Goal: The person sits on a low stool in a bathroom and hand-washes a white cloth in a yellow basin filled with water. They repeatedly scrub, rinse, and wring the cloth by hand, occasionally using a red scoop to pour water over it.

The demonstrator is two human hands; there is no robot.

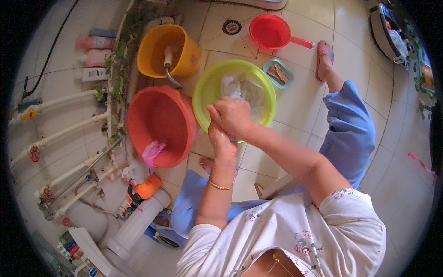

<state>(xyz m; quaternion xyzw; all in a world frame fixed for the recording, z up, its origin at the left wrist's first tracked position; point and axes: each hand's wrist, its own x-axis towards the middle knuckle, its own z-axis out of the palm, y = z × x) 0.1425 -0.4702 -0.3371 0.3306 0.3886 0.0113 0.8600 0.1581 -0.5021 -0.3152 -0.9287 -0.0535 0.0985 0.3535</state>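
A yellow-green plastic basin (271, 95) stands on the floor before me, with wet, whitish cloth (231, 86) in it. Over its near edge my right hand (232, 115) is closed on top of my left hand (221, 136), and the two press together. The cloth reaches up to my fingers and seems gripped between the hands; the palms and most of the left fingers are hidden. A light blue soap dish (291, 77) with brownish bars lies just right of the basin.
Left stand a red tub (159, 117) with a pink cloth (154, 153) over its rim and a yellow bucket (193, 55) with a pipe in it. A red dipper (270, 32) lies near the floor drain (232, 27). White pipes (76, 128) run along the left wall.
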